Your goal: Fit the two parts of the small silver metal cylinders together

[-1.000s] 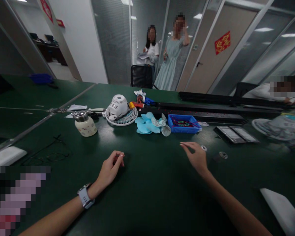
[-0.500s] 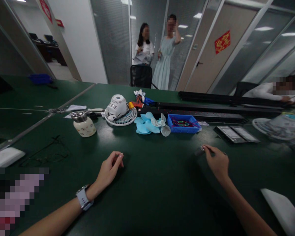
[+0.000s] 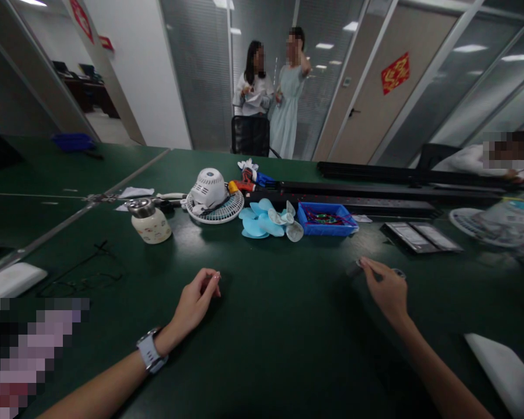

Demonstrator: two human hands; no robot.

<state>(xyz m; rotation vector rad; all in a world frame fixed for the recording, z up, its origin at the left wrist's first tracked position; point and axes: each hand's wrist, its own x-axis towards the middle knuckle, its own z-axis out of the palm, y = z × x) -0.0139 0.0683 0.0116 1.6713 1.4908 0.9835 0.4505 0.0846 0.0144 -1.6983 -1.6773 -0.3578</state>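
My left hand [image 3: 199, 294] rests on the dark green table [image 3: 262, 326], its fingers curled in and thumb pressed to them; nothing shows in it. A watch with a pale strap [image 3: 152, 351] is on that wrist. My right hand [image 3: 385, 288] pinches a small greyish thing [image 3: 356, 266] between thumb and forefinger, blurred and too small to name. A small round metallic thing [image 3: 399, 272] shows just behind its knuckles. Beyond the hands lie light blue fan blades [image 3: 262, 220] and a blue tray [image 3: 327, 230] with wires, nearest to my right hand.
A jar [image 3: 151, 224] and white fan parts [image 3: 209, 192] stand back left. Black rails [image 3: 353, 201] run along the back. Two flat grey units [image 3: 421, 237] lie back right, a white device [image 3: 502, 372] front right. Two people stand behind a chair; another person sits far right.
The greyish thing at my right fingertips shows less, and the round thing behind the knuckles shows more. My left hand has hardly moved. The two standing people have shifted their poses.
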